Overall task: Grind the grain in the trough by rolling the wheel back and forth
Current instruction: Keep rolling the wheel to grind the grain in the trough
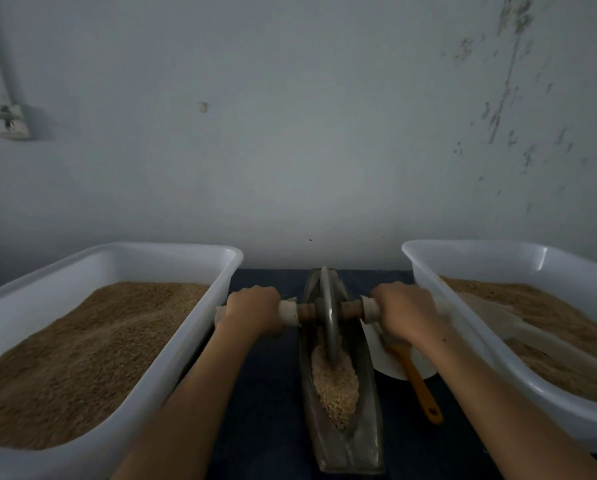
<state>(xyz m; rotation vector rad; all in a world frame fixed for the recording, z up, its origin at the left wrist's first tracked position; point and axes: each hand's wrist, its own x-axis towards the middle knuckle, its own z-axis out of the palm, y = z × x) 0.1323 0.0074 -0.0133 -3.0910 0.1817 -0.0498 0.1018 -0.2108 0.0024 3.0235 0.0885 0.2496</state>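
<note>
Both the left hand (252,308) and right hand (406,311) curl round the axle ends of the wheel (328,315) standing between them in the trough (368,403), where uneven pressure would likely tip it, spilling grain (335,386) onto the counter (276,403).

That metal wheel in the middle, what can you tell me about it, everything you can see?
The wheel is a thin grey metal disc standing upright on its edge in the long, narrow metal trough. A brown wooden axle runs through its centre, its ends wrapped in pale cloth. The left hand grips one end and the right hand the other. The disc's lower edge is sunk in the pale crushed grain, most of which lies on its near side.
</note>
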